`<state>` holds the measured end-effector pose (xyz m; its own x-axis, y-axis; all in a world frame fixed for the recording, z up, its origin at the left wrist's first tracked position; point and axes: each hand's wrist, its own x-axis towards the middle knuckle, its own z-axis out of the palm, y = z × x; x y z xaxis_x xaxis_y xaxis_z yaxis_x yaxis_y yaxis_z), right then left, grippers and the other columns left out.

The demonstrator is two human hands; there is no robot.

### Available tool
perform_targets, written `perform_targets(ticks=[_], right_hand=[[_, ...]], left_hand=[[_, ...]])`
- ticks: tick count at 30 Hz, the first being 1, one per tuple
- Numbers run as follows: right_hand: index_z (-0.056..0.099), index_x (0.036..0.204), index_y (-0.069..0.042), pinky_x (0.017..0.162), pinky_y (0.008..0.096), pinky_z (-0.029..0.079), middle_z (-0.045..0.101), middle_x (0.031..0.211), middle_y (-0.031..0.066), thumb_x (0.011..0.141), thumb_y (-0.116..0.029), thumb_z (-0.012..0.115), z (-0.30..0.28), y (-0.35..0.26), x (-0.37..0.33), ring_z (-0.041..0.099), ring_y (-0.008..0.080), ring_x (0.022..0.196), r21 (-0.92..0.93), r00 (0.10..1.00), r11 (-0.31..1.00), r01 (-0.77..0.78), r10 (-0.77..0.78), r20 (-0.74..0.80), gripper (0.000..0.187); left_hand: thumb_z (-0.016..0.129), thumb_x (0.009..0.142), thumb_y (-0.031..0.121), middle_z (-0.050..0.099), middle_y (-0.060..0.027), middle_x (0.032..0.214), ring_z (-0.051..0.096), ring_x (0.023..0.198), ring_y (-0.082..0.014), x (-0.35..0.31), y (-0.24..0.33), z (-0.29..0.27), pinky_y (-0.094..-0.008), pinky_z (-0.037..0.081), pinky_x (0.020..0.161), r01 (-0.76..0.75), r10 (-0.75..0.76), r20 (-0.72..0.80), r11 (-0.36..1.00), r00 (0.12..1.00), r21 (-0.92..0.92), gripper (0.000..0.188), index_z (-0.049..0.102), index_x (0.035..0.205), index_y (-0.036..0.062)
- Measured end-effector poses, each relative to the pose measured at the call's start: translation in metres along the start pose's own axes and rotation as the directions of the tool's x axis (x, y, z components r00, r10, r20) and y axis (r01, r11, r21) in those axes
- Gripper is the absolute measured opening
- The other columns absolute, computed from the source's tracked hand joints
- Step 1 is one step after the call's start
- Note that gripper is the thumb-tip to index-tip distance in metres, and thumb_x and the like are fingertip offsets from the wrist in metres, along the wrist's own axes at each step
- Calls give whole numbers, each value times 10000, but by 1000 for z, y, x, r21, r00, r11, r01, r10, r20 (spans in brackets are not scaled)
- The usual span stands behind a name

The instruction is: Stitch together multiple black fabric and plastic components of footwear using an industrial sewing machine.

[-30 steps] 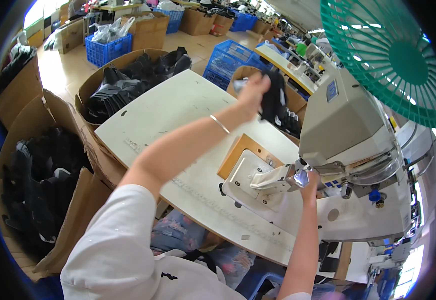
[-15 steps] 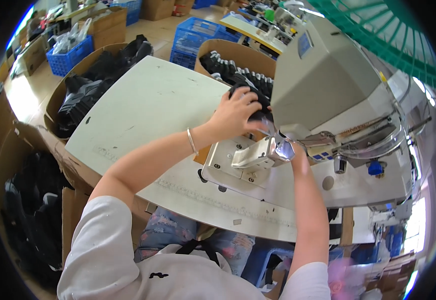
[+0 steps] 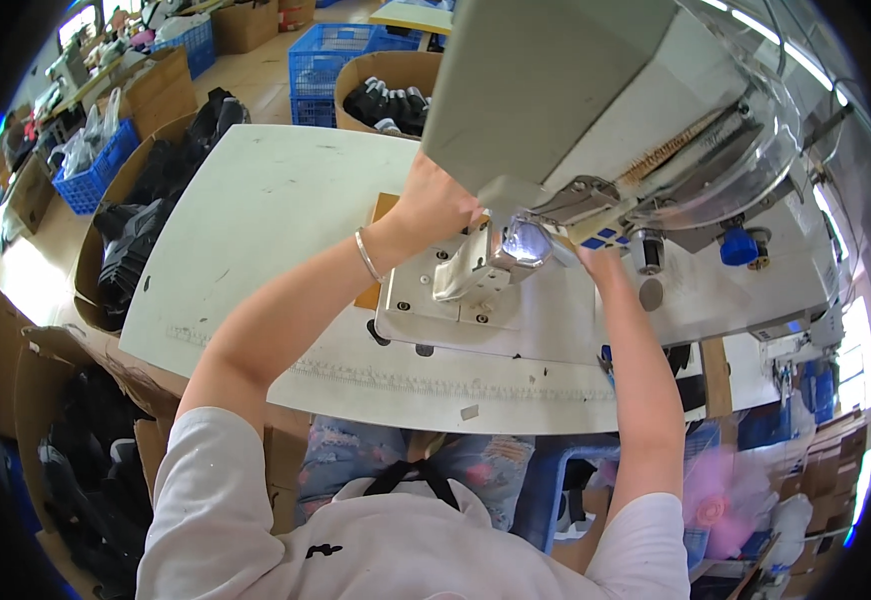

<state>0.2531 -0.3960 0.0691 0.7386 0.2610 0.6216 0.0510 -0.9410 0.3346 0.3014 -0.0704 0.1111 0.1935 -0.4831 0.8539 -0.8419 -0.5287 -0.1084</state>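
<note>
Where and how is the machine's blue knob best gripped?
Probably by the wide lower part of the blue knob, coming from the near side: that part faces the camera, with the machine behind its narrower top. A brass-coloured fitting sits close on its right, favouring a slim pinch.

Left hand (image 3: pixel 436 204) moved from near box (image 3: pixel 386 64) to beside machine head (image 3: pixel 541 90), black piece it held now hidden.
</note>
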Motion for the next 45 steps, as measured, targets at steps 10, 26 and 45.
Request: perform_targets(ticks=[10, 26, 45], right_hand=[[739, 925, -195, 601, 351, 463, 629, 716, -42, 806, -253, 846, -135, -86, 7, 581, 199, 667, 193, 902, 943, 270, -178, -392, 169], [709, 922, -96, 898, 397, 534, 760, 1117, 16, 835, -245, 798, -158, -123, -6, 730, 191, 1051, 267, 868, 884, 384, -248, -430, 194], [698, 1009, -14, 1041, 478, 538, 770, 1110, 129, 1010, -202, 654, -169, -131, -14, 730, 313, 1092, 326, 929, 893, 311, -213, -304, 194]], left_hand=[[776, 652, 109, 673, -12, 1057, 578, 1123, -277, -18, 0, -38, -471, 450, 983, -102, 92, -65, 979, 994, -174, 307, 777, 955, 157], [759, 680, 120, 667, 49, 1008, 600, 1083, -222, -24, 31, -60, -589, 411, 1105, -28, 16, -210, 998, 978, -56, 237, 742, 912, 166], [775, 830, 413, 546, -128, 1409, 496, 1364, -343, -42, 4, -82, -611, 288, 1209, -184, 175, -57, 933, 983, -308, 546, 647, 1301, 168]])
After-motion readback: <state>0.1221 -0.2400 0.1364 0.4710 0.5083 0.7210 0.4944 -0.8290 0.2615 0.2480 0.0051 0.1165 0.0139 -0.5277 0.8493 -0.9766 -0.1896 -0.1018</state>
